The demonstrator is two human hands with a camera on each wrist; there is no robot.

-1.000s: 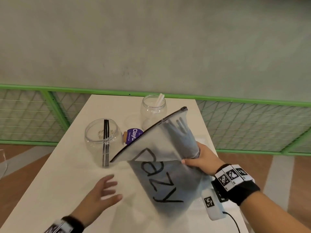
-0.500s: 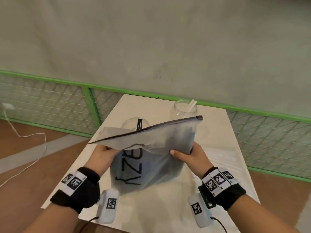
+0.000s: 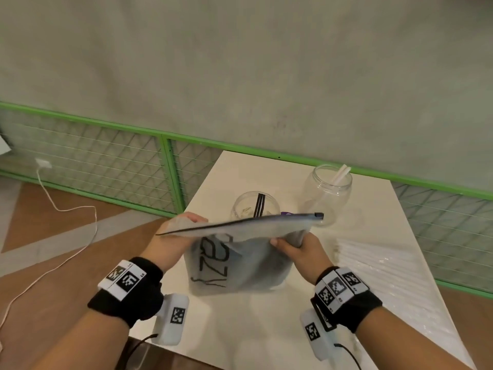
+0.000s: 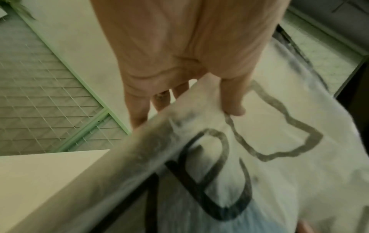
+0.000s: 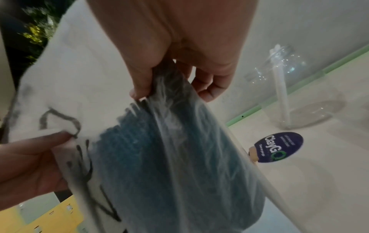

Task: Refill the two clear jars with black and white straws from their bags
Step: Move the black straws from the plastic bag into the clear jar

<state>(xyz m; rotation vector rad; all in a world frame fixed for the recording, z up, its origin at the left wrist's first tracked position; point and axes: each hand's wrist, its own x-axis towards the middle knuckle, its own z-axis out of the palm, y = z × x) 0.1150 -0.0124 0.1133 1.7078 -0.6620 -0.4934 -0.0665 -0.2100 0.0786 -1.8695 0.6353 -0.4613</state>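
A frosted zip bag (image 3: 240,265) with black lettering stands upright on the white table (image 3: 248,332), with dark straws inside (image 5: 159,157). My left hand (image 3: 178,231) pinches the bag's top left edge between thumb and fingers (image 4: 232,100). My right hand (image 3: 296,247) grips the bag's right side just under the zip (image 5: 173,82). Behind the bag stands a clear jar (image 3: 248,206) with a few black straws. Further right is a second clear jar (image 3: 328,193) with white straws.
A clear bag of white straws (image 3: 373,265) lies on the table to the right. A purple oval tag (image 5: 279,146) lies by the jars. A green mesh railing (image 3: 170,169) runs behind the table. The table's left edge is under my left wrist.
My left hand rose from the table and took hold of the bag's top left edge. The bag swung from tilted to upright, and the view shifted left.
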